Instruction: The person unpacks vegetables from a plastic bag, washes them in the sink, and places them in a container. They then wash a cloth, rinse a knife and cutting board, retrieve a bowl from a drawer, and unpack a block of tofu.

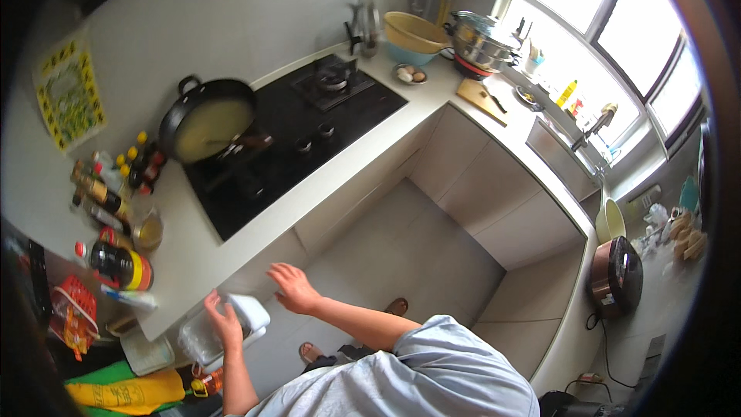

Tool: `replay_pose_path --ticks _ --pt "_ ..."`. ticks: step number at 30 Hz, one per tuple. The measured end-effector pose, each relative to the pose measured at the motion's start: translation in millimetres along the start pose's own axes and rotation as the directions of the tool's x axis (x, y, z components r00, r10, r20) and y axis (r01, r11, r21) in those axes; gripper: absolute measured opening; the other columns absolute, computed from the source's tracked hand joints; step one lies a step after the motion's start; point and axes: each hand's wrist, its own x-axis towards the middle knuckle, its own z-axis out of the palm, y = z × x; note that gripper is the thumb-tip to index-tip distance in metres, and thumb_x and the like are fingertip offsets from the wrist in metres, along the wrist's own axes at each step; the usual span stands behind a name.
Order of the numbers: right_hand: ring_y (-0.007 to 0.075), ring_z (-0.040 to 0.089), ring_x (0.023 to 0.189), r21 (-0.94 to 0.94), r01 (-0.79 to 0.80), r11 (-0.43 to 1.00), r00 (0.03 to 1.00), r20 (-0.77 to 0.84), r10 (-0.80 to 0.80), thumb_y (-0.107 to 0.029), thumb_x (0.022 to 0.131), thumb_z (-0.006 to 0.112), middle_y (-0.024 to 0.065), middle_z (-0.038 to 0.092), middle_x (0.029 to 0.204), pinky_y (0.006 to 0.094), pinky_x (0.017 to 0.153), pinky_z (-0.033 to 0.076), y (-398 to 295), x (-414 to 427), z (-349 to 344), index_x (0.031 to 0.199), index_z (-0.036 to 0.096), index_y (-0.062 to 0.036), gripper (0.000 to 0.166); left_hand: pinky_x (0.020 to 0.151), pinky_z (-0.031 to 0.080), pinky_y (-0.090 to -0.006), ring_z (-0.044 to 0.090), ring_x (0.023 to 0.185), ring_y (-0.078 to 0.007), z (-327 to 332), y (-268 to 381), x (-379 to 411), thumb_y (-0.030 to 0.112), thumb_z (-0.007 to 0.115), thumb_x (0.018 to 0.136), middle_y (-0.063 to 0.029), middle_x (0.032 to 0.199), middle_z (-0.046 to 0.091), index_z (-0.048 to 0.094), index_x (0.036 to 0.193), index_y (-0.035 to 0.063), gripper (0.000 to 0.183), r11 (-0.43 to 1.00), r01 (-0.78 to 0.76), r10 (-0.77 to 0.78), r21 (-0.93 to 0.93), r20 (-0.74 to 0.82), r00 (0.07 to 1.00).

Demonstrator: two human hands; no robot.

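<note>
My left hand is raised with its fingers apart, in front of a white and clear plastic bin below the counter's end; it does not plainly grip anything. My right hand hovers over the floor beside the counter front, fingers spread, holding nothing. Beyond both hands, a black wok with pale yellowish liquid sits on the left of the black glass gas hob. A utensil with a brown handle rests in the wok, its handle over the near rim.
Sauce bottles crowd the counter's left end. Farther back are a bowl of eggs, nested basins, a steel steamer pot and a cutting board with a knife. A sink and a rice cooker are at the right.
</note>
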Motion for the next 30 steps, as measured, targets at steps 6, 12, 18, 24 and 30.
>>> replay_pose_path --ticks 6,12,18,24,30 --pt "0.034 0.054 0.099 -0.069 -0.47 0.88 0.882 0.006 0.472 -0.009 0.074 0.06 0.0149 0.06 0.099 0.0425 0.087 0.045 182.3 -102.8 -159.1 0.1 0.058 -0.0067 0.026 0.083 0.045 -0.0351 0.053 0.095 -0.0239 142.6 101.8 10.1 0.006 0.052 0.086 -0.0125 0.117 0.046 0.045 0.119 0.002 0.034 0.969 0.039 -0.005 -0.243 0.138 0.99" --pt "0.0329 0.062 0.088 0.037 -0.764 0.644 0.569 -0.43 0.701 -0.013 0.079 0.057 0.016 0.065 0.09 0.0406 0.079 0.05 279.6 -276.6 -340.1 0.089 0.065 -0.003 0.016 0.08 0.048 -0.033 0.055 0.088 -0.0197 323.7 229.0 -0.1 0.004 0.054 0.085 -0.0105 0.11 0.048 0.05 0.11 0.0014 0.025 0.939 -0.129 0.242 -0.32 0.346 0.906" --pt "0.0283 0.066 0.084 0.342 -0.894 0.29 0.022 -0.611 0.791 -0.022 0.082 0.058 0.0136 0.067 0.087 0.037 0.076 0.051 316.5 -400.8 -403.9 0.089 0.068 -0.0076 0.019 0.076 0.05 -0.0287 0.058 0.088 -0.0186 461.0 390.2 -27.1 0.005 0.054 0.089 -0.0102 0.106 0.053 0.056 0.103 0.0007 0.015 0.848 -0.21 0.471 -0.487 0.509 0.72" --pt "0.0169 0.067 0.07 0.63 -0.7 0.337 -0.252 -0.659 0.708 -0.014 0.084 0.056 0.0106 0.068 0.074 0.0301 0.067 0.051 377.2 -454.6 -442.5 0.085 0.067 -0.0012 0.016 0.07 0.05 -0.0287 0.061 0.08 -0.0182 588.5 478.4 -31.6 0.006 0.057 0.087 -0.0099 0.092 0.059 0.059 0.096 0.0002 0.011 0.848 -0.196 0.487 -0.492 0.582 0.651" --pt "0.01 0.059 0.056 0.719 -0.611 0.33 -0.451 -0.66 0.601 -0.013 0.085 0.059 0.0063 0.066 0.068 0.0234 0.051 0.047 447.1 -466.9 -530.7 0.084 0.064 -0.0024 0.012 0.068 0.052 -0.0263 0.062 0.073 -0.0121 740.1 562.4 -22.0 0.007 0.051 0.092 -0.0067 0.078 0.063 0.059 0.09 -0.0011 0.012 0.848 0.127 0.378 -0.514 0.756 0.534"
